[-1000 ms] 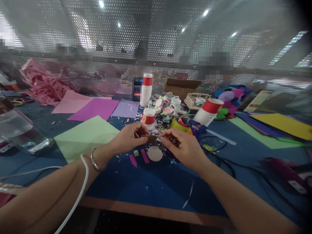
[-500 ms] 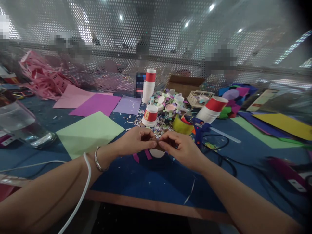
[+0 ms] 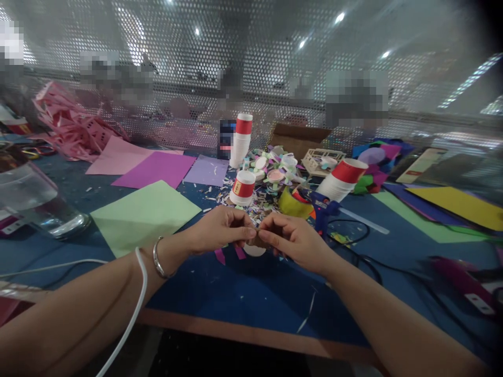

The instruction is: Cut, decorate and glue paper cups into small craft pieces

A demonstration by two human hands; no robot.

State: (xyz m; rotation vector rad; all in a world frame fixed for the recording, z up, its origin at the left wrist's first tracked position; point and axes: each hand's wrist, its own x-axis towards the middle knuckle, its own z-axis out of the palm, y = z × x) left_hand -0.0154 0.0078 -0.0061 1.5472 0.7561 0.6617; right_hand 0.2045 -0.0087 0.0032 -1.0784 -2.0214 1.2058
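Note:
My left hand point(image 3: 220, 230) and my right hand point(image 3: 293, 238) meet fingertip to fingertip over the blue table point(image 3: 251, 293). Both pinch a small brown paper piece point(image 3: 259, 241), mostly hidden by the fingers. A white paper disc point(image 3: 253, 250) and pink paper strips point(image 3: 220, 255) lie on the table just under the hands. A metal bangle sits on my left wrist, and a white cable point(image 3: 135, 293) hangs across that forearm.
Behind the hands stand red-and-white paper cups point(image 3: 242, 187), a yellow tape roll point(image 3: 293, 204), a blue glue gun point(image 3: 324, 207) with black cords, and paper scraps. Coloured sheets, including a light green sheet point(image 3: 145, 214), lie left and right. A glass jar point(image 3: 35, 204) lies far left.
My hands have closed together around the brown piece, which showed plainly between them a second ago. The view has shifted slightly.

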